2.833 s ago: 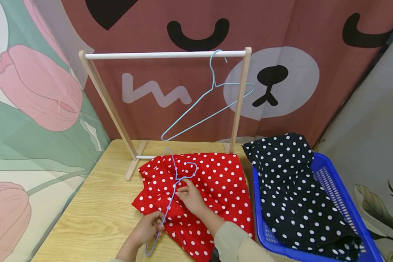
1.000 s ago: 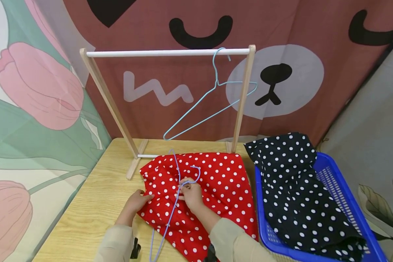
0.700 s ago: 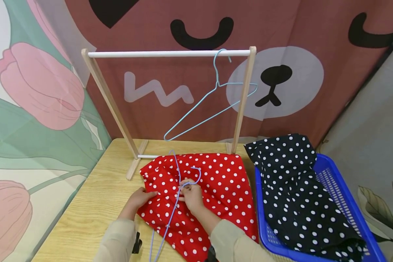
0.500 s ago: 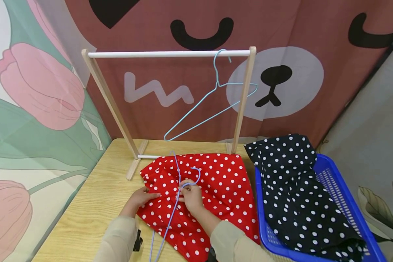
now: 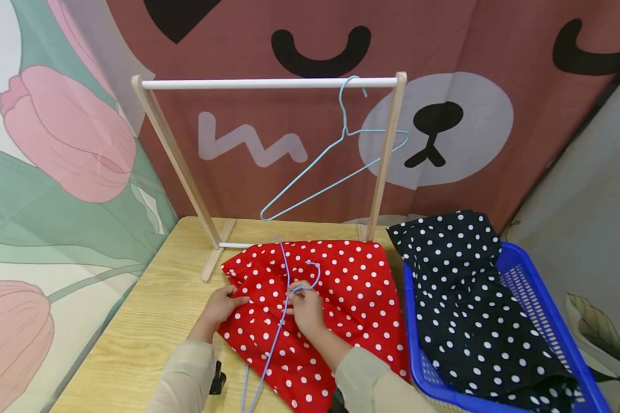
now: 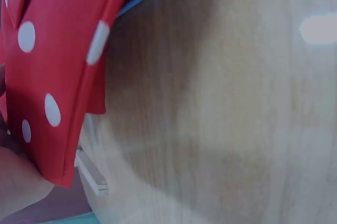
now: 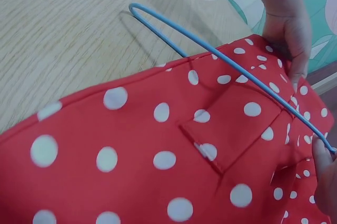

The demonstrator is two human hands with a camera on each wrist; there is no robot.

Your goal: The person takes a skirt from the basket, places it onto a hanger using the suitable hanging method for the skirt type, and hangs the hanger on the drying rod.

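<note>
Red cloth with white dots (image 5: 351,287) lies on the wooden table, a purple-blue wire hanger (image 5: 275,344) across it. My right hand (image 5: 308,310) pinches the hanger just below its hook. At the cloth's left edge, my left hand (image 5: 219,307) grips the fabric, thumb on top. The left wrist view shows part of that hand (image 6: 18,184) against the lifted red edge (image 6: 58,92). In the right wrist view, the hanger (image 7: 231,63) runs over the cloth (image 7: 163,161) to my right fingers; one side passes under the fabric edge.
Behind the cloth stands a wooden rack with a white bar (image 5: 237,84), a light blue hanger (image 5: 310,166) hanging from it. A blue basket (image 5: 539,298) at the right holds black dotted cloth (image 5: 465,310). Bare wood (image 5: 150,321) shows at the left.
My left hand has left the hanger's lower part and moved up to the cloth's left edge. My right hand has come to pinch the hanger below the hook.
</note>
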